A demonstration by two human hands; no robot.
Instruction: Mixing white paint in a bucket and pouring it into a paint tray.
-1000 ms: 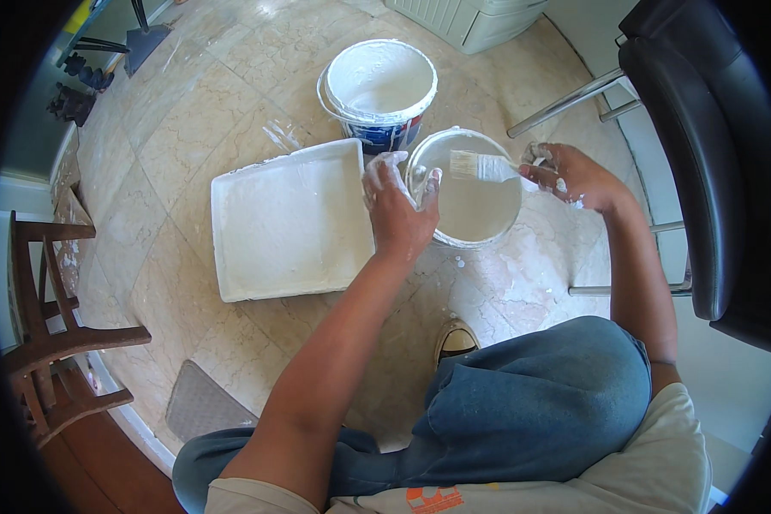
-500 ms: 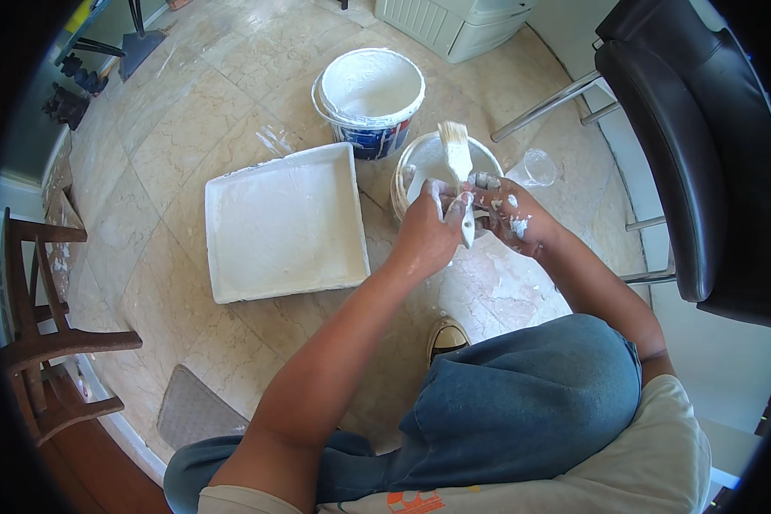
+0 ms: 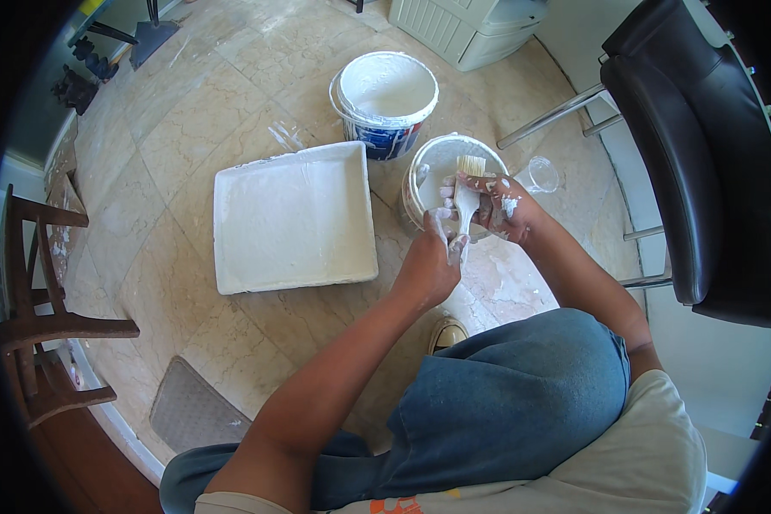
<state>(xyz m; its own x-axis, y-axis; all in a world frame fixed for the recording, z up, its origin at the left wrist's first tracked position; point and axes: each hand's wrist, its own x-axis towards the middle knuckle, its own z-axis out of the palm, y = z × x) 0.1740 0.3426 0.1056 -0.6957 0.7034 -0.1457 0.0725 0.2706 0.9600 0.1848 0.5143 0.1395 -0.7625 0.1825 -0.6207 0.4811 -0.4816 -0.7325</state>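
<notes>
A paintbrush (image 3: 467,199) with pale bristles and a white handle is held upright over the near edge of a white bucket (image 3: 412,190). My left hand (image 3: 433,265), smeared with white, grips the lower end of the handle. Higher up, my right hand (image 3: 507,207) is closed around the brush near the base of the bristles, its thumb across the front. White paint spots the back of that hand. Left of the bucket lies a square white paint tray (image 3: 295,218), coated inside. Behind it, a second bucket (image 3: 384,141) with a blue label has paint-covered walls.
A clear plastic cup (image 3: 541,175) lies on the floor right of the buckets. A black chair (image 3: 702,163) with metal legs stands at right. Brown wooden chair parts (image 3: 64,330) are at left, above a grey mat (image 3: 193,407). A pale plastic cabinet (image 3: 467,30) stands at the back.
The brush has come down and nearer. My left hand has slid to the handle's lower end, and my right hand has moved up around the bristle base.
</notes>
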